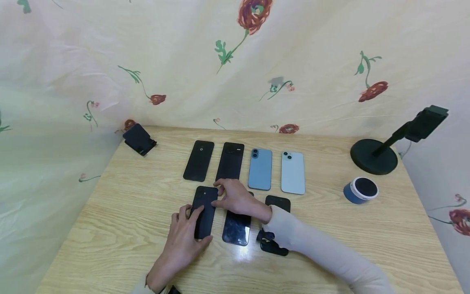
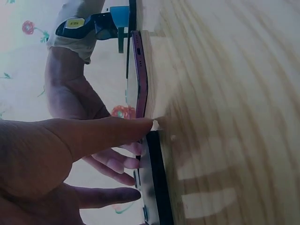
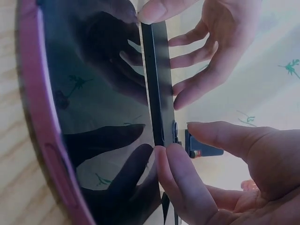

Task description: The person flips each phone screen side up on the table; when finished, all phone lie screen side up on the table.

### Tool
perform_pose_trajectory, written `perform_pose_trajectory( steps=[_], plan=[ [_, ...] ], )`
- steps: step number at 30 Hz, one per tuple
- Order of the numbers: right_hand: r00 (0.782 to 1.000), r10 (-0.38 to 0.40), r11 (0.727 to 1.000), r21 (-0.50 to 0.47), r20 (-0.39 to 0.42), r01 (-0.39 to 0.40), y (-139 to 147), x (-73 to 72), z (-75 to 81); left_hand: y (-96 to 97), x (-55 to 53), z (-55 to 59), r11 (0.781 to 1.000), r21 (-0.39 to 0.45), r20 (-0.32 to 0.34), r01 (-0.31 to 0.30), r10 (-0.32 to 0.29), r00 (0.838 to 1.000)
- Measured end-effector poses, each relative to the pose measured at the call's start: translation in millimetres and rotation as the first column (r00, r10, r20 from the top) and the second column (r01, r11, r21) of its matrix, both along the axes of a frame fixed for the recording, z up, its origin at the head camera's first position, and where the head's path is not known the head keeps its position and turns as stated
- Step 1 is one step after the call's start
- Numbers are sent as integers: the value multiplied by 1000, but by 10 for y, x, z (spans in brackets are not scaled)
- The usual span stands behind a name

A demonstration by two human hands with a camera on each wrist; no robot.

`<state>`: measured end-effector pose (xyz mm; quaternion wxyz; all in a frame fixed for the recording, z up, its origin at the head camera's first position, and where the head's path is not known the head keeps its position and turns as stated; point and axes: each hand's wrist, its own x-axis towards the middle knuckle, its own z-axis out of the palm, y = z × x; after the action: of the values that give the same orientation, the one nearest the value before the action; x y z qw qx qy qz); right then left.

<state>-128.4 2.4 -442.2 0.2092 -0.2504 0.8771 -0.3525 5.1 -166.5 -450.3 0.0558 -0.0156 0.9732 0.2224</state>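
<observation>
A black phone [image 1: 204, 212] lies back side up at the near left of two rows of phones. My left hand [image 1: 183, 239] grips it, thumb at the near right corner and fingers along the left side. At its far right corner, my right hand [image 1: 236, 198] touches the edge with fingertips; the thumb reaches over the back in the right wrist view. Under the right hand lies a glossy phone [image 1: 236, 228], screen up, with a pink-purple frame [image 3: 40, 98]. Another dark phone [image 1: 278, 201] is partly hidden by the right sleeve.
In the far row lie a black phone [image 1: 198, 160], a second black phone [image 1: 230, 159], a blue phone [image 1: 260, 169] and a pale phone [image 1: 293, 173]. A folded black stand [image 1: 139, 139] sits far left. A round-based stand [image 1: 372, 157] and blue-white cylinder [image 1: 354, 194] stand right.
</observation>
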Motion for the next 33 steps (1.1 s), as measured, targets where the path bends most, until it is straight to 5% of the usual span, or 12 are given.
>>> perform_pose_trajectory(
  steps=[33],
  plan=[
    [998, -47, 999, 22, -51, 48, -97, 8, -118, 29, -40, 48, 1000, -18, 89, 12, -11, 996]
  ],
)
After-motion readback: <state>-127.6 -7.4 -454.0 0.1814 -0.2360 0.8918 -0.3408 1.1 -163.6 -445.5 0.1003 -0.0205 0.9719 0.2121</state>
